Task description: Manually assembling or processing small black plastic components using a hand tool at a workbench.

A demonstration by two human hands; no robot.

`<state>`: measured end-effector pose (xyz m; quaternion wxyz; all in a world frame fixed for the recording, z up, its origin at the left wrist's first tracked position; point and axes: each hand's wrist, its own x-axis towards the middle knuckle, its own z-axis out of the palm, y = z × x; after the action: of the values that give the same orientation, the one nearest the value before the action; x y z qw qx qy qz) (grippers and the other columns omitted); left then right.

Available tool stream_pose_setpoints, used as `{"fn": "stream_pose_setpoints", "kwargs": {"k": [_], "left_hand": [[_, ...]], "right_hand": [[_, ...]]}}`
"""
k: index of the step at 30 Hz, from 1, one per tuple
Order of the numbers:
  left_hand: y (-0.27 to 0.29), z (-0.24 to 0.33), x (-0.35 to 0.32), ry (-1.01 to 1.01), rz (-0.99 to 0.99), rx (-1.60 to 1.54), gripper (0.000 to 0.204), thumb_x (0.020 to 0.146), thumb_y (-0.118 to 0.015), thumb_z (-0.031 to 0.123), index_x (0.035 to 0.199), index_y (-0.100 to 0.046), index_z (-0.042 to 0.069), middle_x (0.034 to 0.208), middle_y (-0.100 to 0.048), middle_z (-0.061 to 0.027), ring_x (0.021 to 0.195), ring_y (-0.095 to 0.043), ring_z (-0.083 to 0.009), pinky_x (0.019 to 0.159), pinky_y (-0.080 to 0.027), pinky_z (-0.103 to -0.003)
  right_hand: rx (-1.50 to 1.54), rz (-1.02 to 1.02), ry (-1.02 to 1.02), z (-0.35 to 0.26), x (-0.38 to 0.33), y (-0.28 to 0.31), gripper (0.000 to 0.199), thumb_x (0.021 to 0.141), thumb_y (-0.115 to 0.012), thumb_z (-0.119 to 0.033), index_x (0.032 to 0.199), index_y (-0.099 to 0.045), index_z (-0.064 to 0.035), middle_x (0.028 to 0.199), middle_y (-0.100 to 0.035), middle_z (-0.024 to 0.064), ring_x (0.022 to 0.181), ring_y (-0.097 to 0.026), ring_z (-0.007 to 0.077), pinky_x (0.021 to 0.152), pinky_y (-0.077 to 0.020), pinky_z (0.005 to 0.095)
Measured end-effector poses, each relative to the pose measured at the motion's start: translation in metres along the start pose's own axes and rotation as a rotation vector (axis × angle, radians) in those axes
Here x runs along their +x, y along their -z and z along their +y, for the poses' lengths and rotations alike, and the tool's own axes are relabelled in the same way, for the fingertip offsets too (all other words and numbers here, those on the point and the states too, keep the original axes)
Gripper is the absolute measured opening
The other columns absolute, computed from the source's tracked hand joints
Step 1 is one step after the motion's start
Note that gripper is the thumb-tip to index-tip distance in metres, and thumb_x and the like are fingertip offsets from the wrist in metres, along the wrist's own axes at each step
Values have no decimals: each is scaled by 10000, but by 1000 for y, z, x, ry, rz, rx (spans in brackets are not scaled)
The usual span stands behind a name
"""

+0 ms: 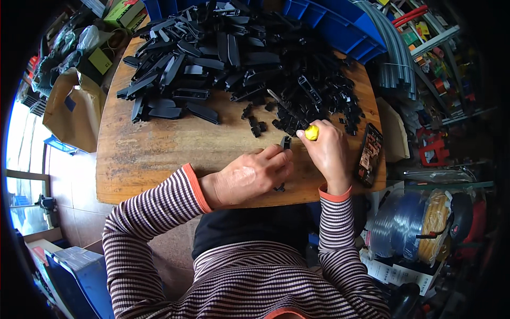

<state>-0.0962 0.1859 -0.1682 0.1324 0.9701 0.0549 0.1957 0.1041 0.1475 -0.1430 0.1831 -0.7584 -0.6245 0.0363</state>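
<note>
My right hand (328, 151) is closed round a screwdriver (312, 133) with a yellow handle, its dark shaft slanting up and left over the small black clips. Left of it, just above the wooden table (164, 146), my left hand (252, 174) pinches a small black plastic piece (286, 142) between thumb and fingers; most of that piece is hidden. The screwdriver tip is apart from it. Beyond both hands lie small black clips (258, 128) in a loose scatter. Another small dark piece (280, 187) lies partly under my left hand.
A large heap of long black plastic parts (228, 50) covers the table's far half. Blue crates (340, 26) stand behind it. A phone (370, 154) lies at the right edge. Left of the table stands a brown paper bag (74, 109); coiled tubing (409, 226) sits at right.
</note>
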Motion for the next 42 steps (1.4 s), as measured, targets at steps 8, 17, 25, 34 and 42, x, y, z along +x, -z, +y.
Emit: {"fn": "stream_pose_setpoints", "kwargs": {"k": [8, 17, 25, 34, 42], "left_hand": [[-3, 3, -8, -15, 38, 121, 445, 763, -656, 153, 1165, -579, -22, 1266, -543, -175, 1162, -538, -293, 890, -527, -356], [-11, 10, -13, -66, 45, 237, 404, 783, -628, 181, 1133, -593, -18, 1251, -563, -176, 1139, -556, -285, 878, -524, -337], [-9, 9, -25, -35, 78, 260, 364, 789, -605, 173, 1102, -599, -12, 1206, -590, -167, 1098, -577, -267, 847, -527, -319], [-10, 3, -19, -70, 43, 234, 370, 786, -611, 164, 1113, -597, -9, 1202, -584, -169, 1102, -569, -267, 838, -528, -313], [-17, 1, 15, -38, -1, 120, 462, 751, -655, 169, 1169, -587, -15, 1231, -551, -184, 1106, -560, -295, 859, -528, -354]], "right_hand": [[116, 117, 90, 2, -7, -26, 206, 800, -731, -151, 865, -625, 14, 856, -629, 164, 781, -621, 374, 675, -491, 425], [114, 73, 191, -3, -10, -21, 158, 815, -692, -81, 899, -597, 14, 851, -625, 163, 772, -623, 371, 670, -495, 411], [418, 25, 292, -12, -12, -11, 181, 741, -669, 37, 906, -612, -12, 863, -618, 137, 766, -625, 335, 659, -492, 376], [251, 87, 184, -1, -20, 1, 177, 771, -684, 28, 931, -619, -11, 867, -636, 127, 783, -648, 292, 676, -501, 345], [370, 321, -231, 133, -81, 56, 142, 850, -600, 45, 991, -597, 30, 945, -676, 79, 879, -632, 127, 817, -489, 249]]}}
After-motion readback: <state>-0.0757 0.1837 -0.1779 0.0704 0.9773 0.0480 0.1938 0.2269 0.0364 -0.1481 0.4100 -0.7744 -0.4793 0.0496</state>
